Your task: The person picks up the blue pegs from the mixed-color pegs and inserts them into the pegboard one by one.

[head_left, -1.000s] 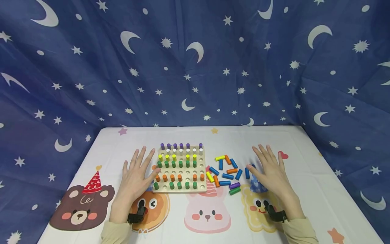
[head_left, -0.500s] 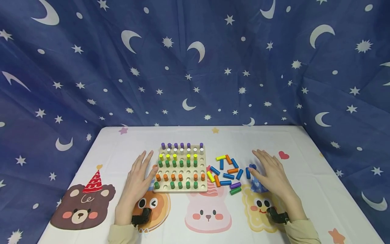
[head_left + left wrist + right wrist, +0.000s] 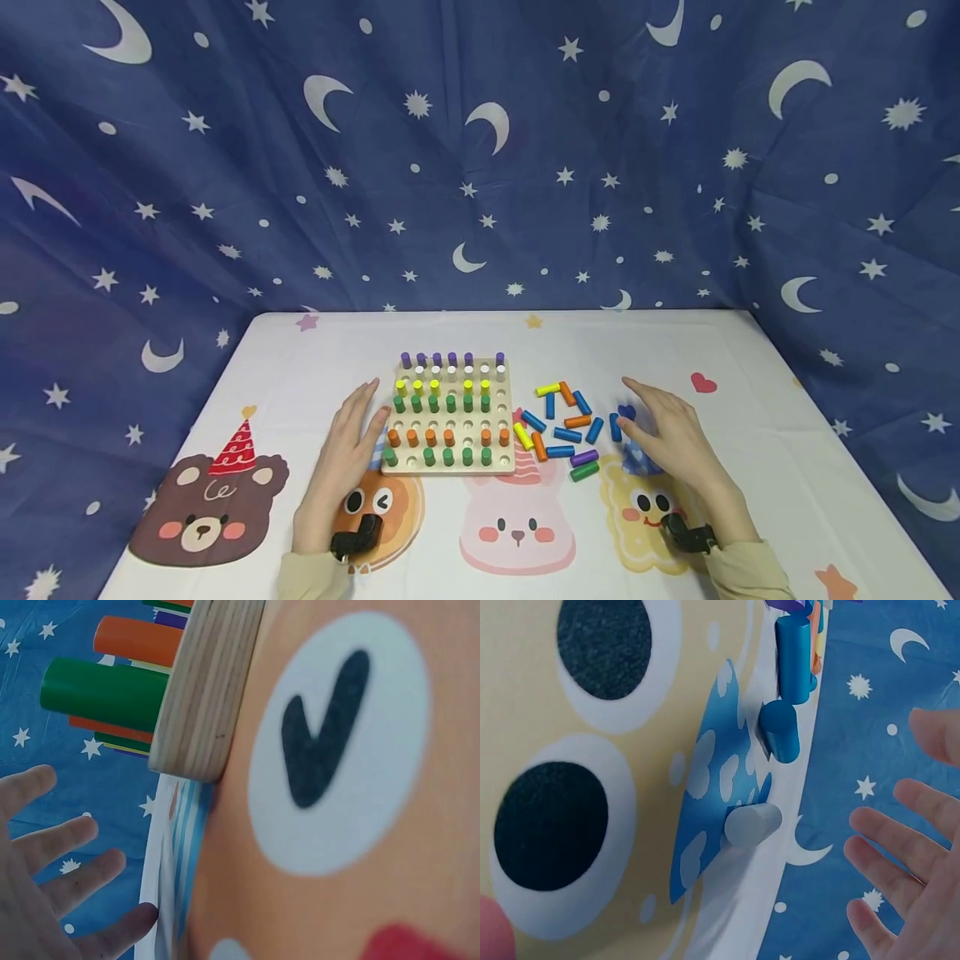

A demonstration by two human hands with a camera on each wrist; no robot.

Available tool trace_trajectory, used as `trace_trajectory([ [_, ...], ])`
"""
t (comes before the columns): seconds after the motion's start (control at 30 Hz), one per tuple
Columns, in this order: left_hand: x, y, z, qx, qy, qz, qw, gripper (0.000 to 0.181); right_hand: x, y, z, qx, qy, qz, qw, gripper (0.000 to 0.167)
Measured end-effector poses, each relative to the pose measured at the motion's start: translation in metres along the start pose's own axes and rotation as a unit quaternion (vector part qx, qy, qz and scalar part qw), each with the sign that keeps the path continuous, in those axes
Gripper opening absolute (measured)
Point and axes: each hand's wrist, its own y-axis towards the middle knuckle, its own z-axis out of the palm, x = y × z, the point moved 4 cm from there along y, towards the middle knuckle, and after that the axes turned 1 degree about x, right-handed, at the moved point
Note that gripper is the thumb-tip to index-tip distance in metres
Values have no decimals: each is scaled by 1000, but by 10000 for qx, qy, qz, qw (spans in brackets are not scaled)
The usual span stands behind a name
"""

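Note:
A wooden pegboard (image 3: 450, 472) lies mid-table with rows of purple, white, yellow, green and orange pegs upright in its holes. My left hand (image 3: 345, 448) is beside the board's left edge, fingers straight and holding nothing. In the left wrist view, a green peg (image 3: 105, 694) and the board's layered edge (image 3: 201, 701) are near that hand. To the right of the board lie loose pegs, among them a purple peg (image 3: 584, 458) and a green peg (image 3: 585, 472). My right hand (image 3: 677, 435) is right of them, fingers extended. A white peg (image 3: 751, 825) shows only in the right wrist view.
The white tablecloth (image 3: 600, 342) has printed cartoon figures, including a bear (image 3: 210, 508) and a rabbit (image 3: 517, 533). Behind the table hangs a blue curtain (image 3: 375, 275) with moons and stars.
Both hands have turned more onto their sides, and their fingers have drawn closer together. The left hand has shifted a little to the right. The pegs stay as they were.

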Motion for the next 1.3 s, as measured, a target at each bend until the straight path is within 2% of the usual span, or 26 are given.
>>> trace_trajectory([
  [0.4,6,0,4,333,23,-334,9989,59,2,6,7,151,-108,-178,9997,60],
  [0.7,7,1,6,654,8,-245,9976,56,1,7,9,250,-226,-291,9990,57],
  [1.0,6,2,3,871,323,66,9956,52,-1,10,8,453,-323,-293,9980,55],
  [1.3,8,4,3,1123,324,-85,9931,47,1,13,12,562,-339,-319,9973,54],
])
